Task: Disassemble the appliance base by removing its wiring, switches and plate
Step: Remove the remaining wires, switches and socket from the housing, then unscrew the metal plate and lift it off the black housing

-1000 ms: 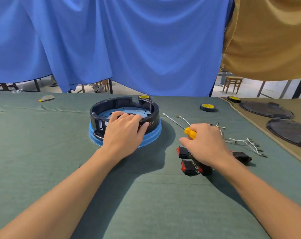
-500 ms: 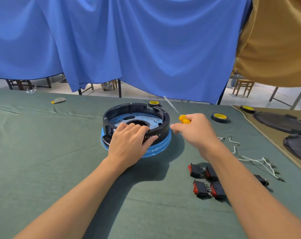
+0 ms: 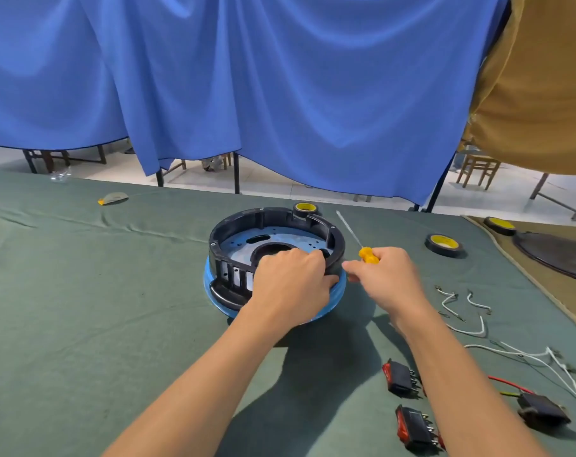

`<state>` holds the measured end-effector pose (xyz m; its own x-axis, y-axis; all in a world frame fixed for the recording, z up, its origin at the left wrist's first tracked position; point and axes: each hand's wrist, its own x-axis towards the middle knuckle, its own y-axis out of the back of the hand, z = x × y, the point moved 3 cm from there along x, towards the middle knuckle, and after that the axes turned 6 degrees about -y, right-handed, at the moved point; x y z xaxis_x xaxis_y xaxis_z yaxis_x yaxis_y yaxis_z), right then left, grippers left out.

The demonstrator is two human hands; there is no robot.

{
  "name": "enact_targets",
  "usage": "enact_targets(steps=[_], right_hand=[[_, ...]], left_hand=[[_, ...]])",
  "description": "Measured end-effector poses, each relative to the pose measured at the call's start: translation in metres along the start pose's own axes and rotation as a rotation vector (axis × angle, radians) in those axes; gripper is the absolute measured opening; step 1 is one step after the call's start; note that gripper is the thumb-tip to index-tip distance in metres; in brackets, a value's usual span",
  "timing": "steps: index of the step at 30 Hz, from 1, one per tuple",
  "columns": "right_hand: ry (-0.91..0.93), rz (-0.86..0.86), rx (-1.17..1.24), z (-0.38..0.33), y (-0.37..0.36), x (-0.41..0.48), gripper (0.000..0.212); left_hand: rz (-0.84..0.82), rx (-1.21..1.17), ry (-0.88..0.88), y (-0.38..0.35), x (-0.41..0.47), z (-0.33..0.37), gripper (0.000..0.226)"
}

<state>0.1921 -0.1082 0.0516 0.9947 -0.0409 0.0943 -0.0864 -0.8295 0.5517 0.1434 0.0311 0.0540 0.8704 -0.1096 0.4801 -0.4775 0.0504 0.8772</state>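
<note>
The round black appliance base (image 3: pixel 243 225) stands on a blue ring in the middle of the green table, with a blue-filmed plate (image 3: pixel 243 244) inside it. My left hand (image 3: pixel 289 285) grips the base's near rim, fingers curled over the edge. My right hand (image 3: pixel 385 275), just right of the base, holds a yellow-handled screwdriver (image 3: pixel 367 253) whose shaft points up and away. Removed red-and-black switches (image 3: pixel 400 377) and loose white wires (image 3: pixel 471 328) lie at the right front.
Rolls of yellow tape sit behind the base (image 3: pixel 304 207) and at the right (image 3: pixel 443 244). Dark round covers (image 3: pixel 563 255) lie on a tan cloth at the far right. A small grey piece (image 3: pixel 113 197) lies far left. Blue curtains hang behind the table.
My right hand lifted the screwdriver from the table by the switches and brought it beside the base's right rim. My left hand stayed on the base.
</note>
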Motion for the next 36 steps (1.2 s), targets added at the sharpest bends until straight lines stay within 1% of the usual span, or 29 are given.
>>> enact_targets(steps=[2,5,7,9,11,12,14,16,18,19,21,23,25,27,30,32,34,35,36], right_hand=[[-0.026,0.011,0.009,0.004,0.0,0.003,0.033],[-0.074,0.018,0.071,0.009,0.001,0.005,0.036],[-0.127,0.042,0.154,0.013,0.002,0.006,0.035],[-0.203,0.101,0.272,0.017,0.006,0.006,0.032],[-0.263,0.126,0.35,0.019,0.01,0.005,0.032],[-0.284,0.101,0.392,0.019,0.011,0.004,0.03],[-0.327,-0.005,0.53,0.014,0.012,0.0,0.027],[-0.356,-0.114,0.653,0.007,0.014,-0.003,0.031],[-0.362,-0.196,0.711,0.001,0.018,-0.004,0.033],[-0.361,-0.217,0.726,0.0,0.02,-0.005,0.033],[-0.353,-0.203,0.736,0.001,0.024,-0.003,0.03],[-0.342,-0.144,0.708,0.006,0.028,-0.001,0.027],[-0.342,-0.087,0.665,0.012,0.032,0.003,0.024],[-0.343,-0.039,0.579,0.019,0.035,0.007,0.018],[-0.347,0.037,0.359,0.029,0.032,0.011,0.014],[-0.348,0.053,0.253,0.032,0.028,0.01,0.022],[-0.349,0.037,0.236,0.033,0.025,0.009,0.034],[-0.35,0.021,0.233,0.033,0.023,0.008,0.035],[-0.356,-0.001,0.241,0.033,0.021,0.008,0.031]], left_hand=[[0.056,-0.01,0.024,0.005,-0.003,-0.003,0.037],[0.158,0.01,0.011,0.017,-0.007,-0.007,0.038],[0.196,0.0,0.016,0.024,-0.007,-0.009,0.04],[0.233,-0.023,0.032,0.031,-0.006,-0.007,0.041],[0.276,-0.085,0.072,0.036,-0.004,-0.004,0.041],[0.299,-0.141,0.102,0.039,-0.004,-0.005,0.041],[0.373,-0.273,0.16,0.046,-0.004,-0.007,0.042],[0.469,-0.379,0.196,0.055,-0.007,-0.008,0.04],[0.545,-0.495,0.23,0.063,-0.008,-0.009,0.037],[0.573,-0.578,0.248,0.065,-0.008,-0.01,0.034],[0.628,-0.807,0.286,0.068,-0.006,-0.013,0.031],[0.674,-1.139,0.36,0.071,-0.006,-0.017,0.038],[0.682,-1.475,0.488,0.071,-0.006,-0.025,0.039],[0.624,-1.689,0.615,0.067,-0.007,-0.033,0.031],[0.493,-1.841,0.742,0.058,-0.009,-0.04,0.026],[0.445,-1.88,0.783,0.049,-0.01,-0.045,0.024],[0.404,-1.914,0.818,0.04,-0.01,-0.051,0.022],[0.388,-1.951,0.823,0.036,-0.01,-0.055,0.024],[0.38,-1.998,0.829,0.032,-0.011,-0.058,0.028]])
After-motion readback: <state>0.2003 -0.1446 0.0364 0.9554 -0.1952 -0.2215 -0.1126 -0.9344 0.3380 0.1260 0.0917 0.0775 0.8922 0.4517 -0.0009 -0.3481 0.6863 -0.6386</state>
